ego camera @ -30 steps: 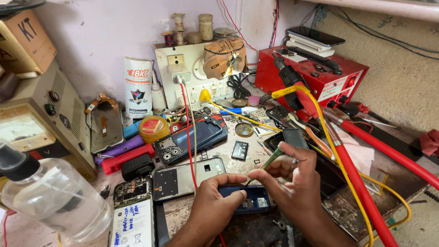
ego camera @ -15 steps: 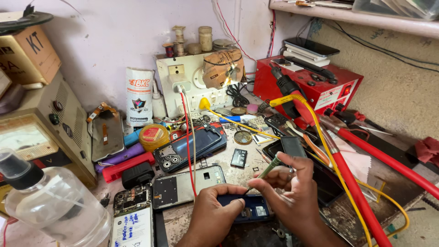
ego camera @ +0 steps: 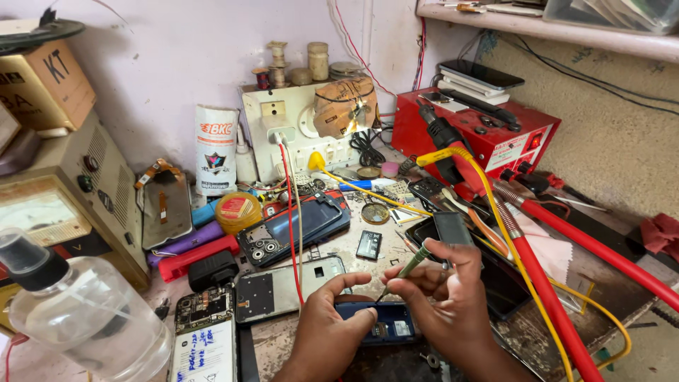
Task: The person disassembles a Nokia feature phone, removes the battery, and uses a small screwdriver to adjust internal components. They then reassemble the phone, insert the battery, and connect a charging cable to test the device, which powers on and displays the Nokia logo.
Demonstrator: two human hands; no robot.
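Now | blue phone (ego camera: 378, 327): back open, circuitry bared | left hand (ego camera: 332, 332) steadies it | right hand (ego camera: 445, 297) pinches green-handled screwdriver (ego camera: 409, 267)

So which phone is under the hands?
The small blue phone lying open at the front edge. The left hand steadies it; the right hand pokes it with a screwdriver. Other phones lie untouched.

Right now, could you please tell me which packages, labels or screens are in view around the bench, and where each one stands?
White pouch: upright against the back wall, red and dark print.
Cardboard box: top left, brown, dark markings.
Round tin: left of centre, yellow with red label.
White handwritten label: bottom left, on a phone board.
Analogue meter dial: far left, pale face in a beige case.
Red station: back right, white label at its front.
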